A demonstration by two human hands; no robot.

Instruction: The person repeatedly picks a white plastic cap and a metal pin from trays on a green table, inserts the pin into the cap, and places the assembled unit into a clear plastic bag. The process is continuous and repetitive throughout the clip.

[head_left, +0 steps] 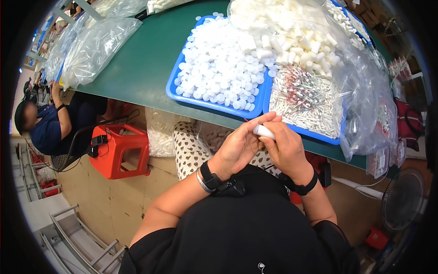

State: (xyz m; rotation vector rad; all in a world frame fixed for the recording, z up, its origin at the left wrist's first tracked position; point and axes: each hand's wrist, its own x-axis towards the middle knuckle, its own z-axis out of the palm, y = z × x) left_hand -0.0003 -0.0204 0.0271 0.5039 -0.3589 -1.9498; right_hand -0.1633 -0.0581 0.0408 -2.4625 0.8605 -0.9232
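Observation:
A small white cylinder is pinched in my right hand, its thumb on the near side and the fingers curled around the far side. My left hand is turned palm up beside it, fingers stretched toward the right hand's fingertips and touching or nearly touching the cylinder's left end. A thin red bit shows at the left fingers, too small to name. Both hands are over my lap at the table's near edge. Beyond them are a blue tray of translucent white discs and another blue tray of small white sticks with red-tinged pieces on top.
Cream-coloured cylinders spill from a clear bag behind the trays on the green table. Plastic bags lie at the far left. A red stool stands left of me, a seated person beyond it. A fan is at right.

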